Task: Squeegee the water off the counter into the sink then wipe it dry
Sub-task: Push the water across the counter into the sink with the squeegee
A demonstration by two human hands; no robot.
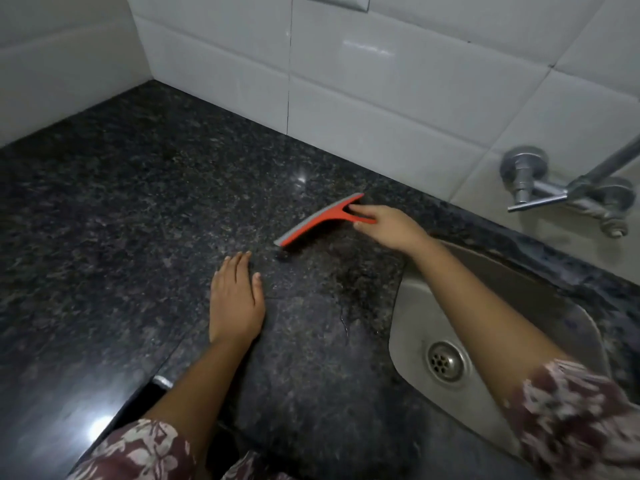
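While tight round squeegee (319,219), right fingers (371,213).

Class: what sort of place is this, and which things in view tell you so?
Probably a home kitchen: a dark granite counter, a steel sink set into it, and a wall tap on white tiles.

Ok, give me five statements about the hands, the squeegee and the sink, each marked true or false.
1. The right hand holds the orange squeegee by its handle. True.
2. The left hand holds a cloth. False: it rests flat on the counter, holding nothing.
3. The sink lies on the person's right. True.
4. The squeegee's blade is inside the sink. False: it is over the counter, left of the sink.
5. Water streams from the tap. False: no stream shows.
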